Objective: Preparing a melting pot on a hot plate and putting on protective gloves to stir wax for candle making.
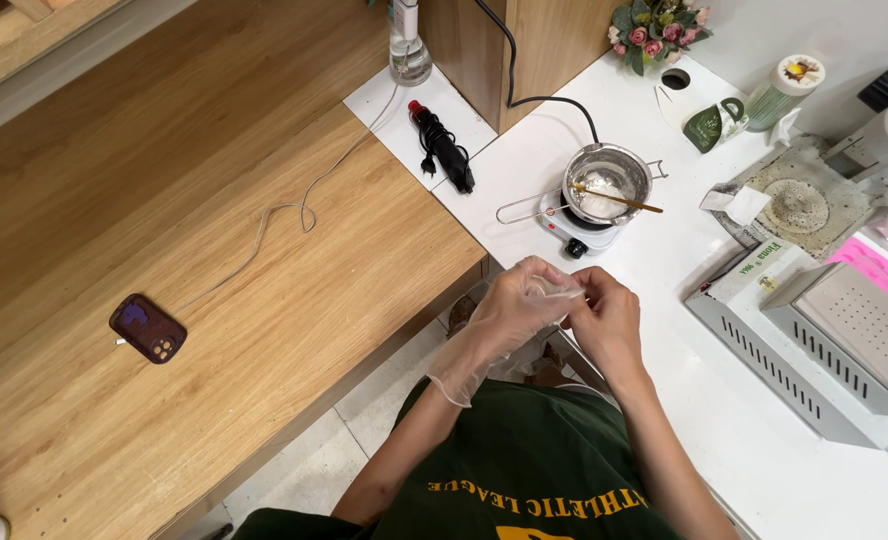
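Glove [499,325] on left hand, steel pot [607,183] holding white wax

The left hand [519,305] is covered by a thin clear glove [464,365], whose fingertip end is pinched by the bare right hand [604,315]; both hands are held together above the edge of the white table [764,450]. Just beyond them a steel pot [607,180] with a wooden stick [619,197] laid across it is seen on a small white hotplate [574,232]. A grey metal machine [824,345] is placed to the right. On the wooden table [164,200] to the left, a dark phone [148,328] is attached to a white cable [284,215]
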